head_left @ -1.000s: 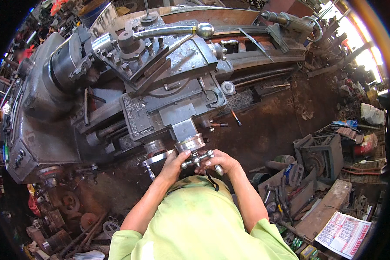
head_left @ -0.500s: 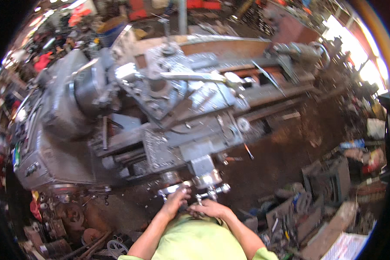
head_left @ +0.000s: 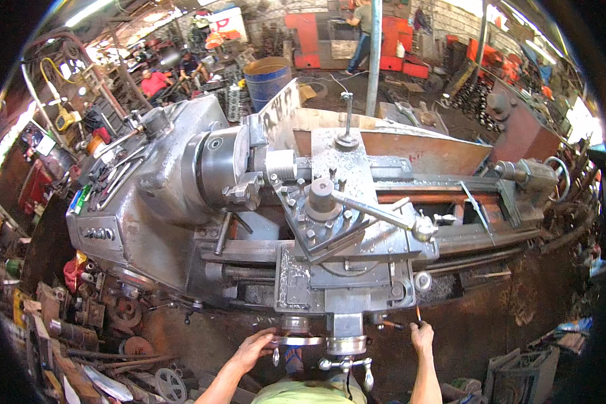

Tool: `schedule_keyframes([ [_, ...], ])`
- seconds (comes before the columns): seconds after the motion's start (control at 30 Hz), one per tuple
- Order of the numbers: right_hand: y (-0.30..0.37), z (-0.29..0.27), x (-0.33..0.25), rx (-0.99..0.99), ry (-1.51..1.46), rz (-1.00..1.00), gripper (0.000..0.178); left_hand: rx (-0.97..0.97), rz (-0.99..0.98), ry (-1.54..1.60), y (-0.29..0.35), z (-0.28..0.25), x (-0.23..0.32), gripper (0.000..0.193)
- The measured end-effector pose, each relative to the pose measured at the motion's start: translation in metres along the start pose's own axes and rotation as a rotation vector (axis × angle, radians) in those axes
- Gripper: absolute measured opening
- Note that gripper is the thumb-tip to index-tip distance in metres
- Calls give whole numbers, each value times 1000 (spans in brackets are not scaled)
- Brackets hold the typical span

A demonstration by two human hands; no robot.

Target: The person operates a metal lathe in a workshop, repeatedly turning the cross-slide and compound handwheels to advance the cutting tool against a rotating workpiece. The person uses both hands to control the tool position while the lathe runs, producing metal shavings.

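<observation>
A large metal lathe stands before me. My left hand (head_left: 252, 350) is closed on the left rim of the carriage handwheel (head_left: 299, 341), which has a small crank knob. Further right, my right hand (head_left: 422, 339) has its fingers wrapped round a thin lever (head_left: 418, 314) with an orange part, low on the carriage's right side. Between my hands is the cross-slide crank (head_left: 347, 365), touched by neither. The chuck (head_left: 223, 168) grips a shiny ridged cylinder (head_left: 281, 164). Next to that stands the tool post (head_left: 323, 200) with its long clamping handle (head_left: 374, 210).
Metal chips lie on the carriage (head_left: 293, 279). The tailstock (head_left: 528, 176) sits at the bed's right end. Loose tools (head_left: 118, 175) lie on the headstock. A blue drum (head_left: 268, 84) and a post (head_left: 374, 60) stand behind; people are in the background. Scrap parts surround the floor.
My right hand has left the cross-slide crank and moved right to the lever. The left hand stays at the handwheel, now on its left rim. My view has shifted and become sharper.
</observation>
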State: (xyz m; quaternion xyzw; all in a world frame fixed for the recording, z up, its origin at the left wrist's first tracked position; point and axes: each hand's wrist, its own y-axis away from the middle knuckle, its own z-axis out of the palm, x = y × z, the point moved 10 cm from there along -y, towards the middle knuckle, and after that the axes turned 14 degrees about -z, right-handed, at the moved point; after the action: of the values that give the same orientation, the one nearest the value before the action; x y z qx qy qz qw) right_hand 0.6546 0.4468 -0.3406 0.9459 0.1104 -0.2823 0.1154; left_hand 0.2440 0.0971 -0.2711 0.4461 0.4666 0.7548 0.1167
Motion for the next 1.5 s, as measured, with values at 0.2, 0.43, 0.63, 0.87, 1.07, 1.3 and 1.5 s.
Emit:
schedule_keyframes([
  [0.2, -82, 80, 95, -407, 140, 124, 57, 328, 52, 69, 42, -46, 1, 50],
  [0.43, -100, 107, 135, -429, -49, 176, 61, 677, 258, -13, 109, -116, 62, 46],
  [0.63, -119, 34, 77, -419, 365, 57, 34, 1177, 897, -404, 216, -168, 222, 39],
  [0.87, -61, 54, 77, -134, 482, 71, 45, 1722, 1183, -1016, 262, -164, 336, 57],
  [1.07, -20, 115, 133, -392, 44, 239, 84, 1757, 1182, -955, 248, -184, 343, 59],
  [1.3, 61, 81, 86, -145, 19, 225, 82, 1748, 1205, -744, 254, -194, 332, 55],
  [1.5, 140, 45, -54, -172, -666, 275, 51, 1733, 1270, -713, 258, -196, 332, 52],
])
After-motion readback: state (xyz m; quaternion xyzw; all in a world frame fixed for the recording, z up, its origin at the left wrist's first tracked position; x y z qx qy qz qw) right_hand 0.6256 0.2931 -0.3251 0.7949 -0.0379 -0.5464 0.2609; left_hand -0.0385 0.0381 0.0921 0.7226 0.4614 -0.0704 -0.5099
